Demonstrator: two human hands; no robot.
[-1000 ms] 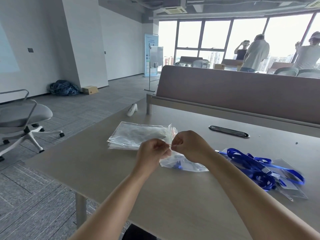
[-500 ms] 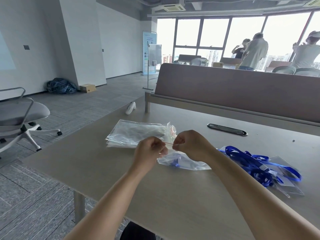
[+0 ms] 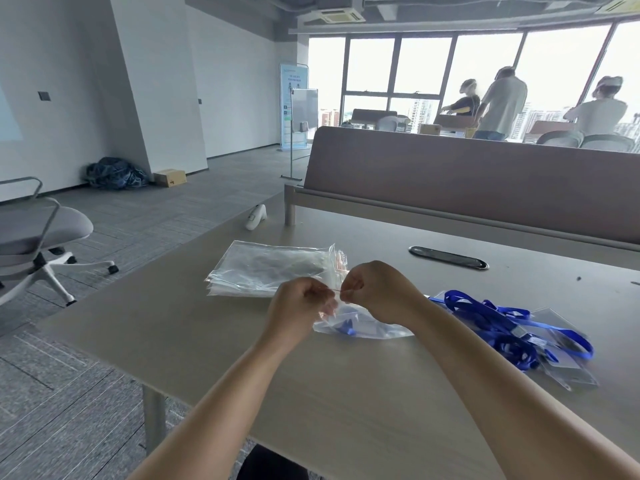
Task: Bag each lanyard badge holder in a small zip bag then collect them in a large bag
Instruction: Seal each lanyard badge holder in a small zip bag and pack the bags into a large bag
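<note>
A small clear zip bag (image 3: 363, 327) with a blue lanyard inside hangs just above the table in front of me. My left hand (image 3: 299, 304) and my right hand (image 3: 375, 289) pinch its red zip strip at the top, fists close together. A stack of clear zip bags (image 3: 266, 268) lies flat behind my hands. To the right, a tangle of blue lanyards with clear badge holders (image 3: 512, 327) rests on the table.
The wooden table (image 3: 346, 393) has a dark cable slot (image 3: 448, 258) and a brown divider panel (image 3: 485, 181) at the back. A white handheld device (image 3: 255, 218) lies at the far left corner. A grey office chair (image 3: 38, 237) stands on the left. People stand by the windows.
My hands stay pinched on the zip strip with only slight movement along it. The camera has shifted a little.
</note>
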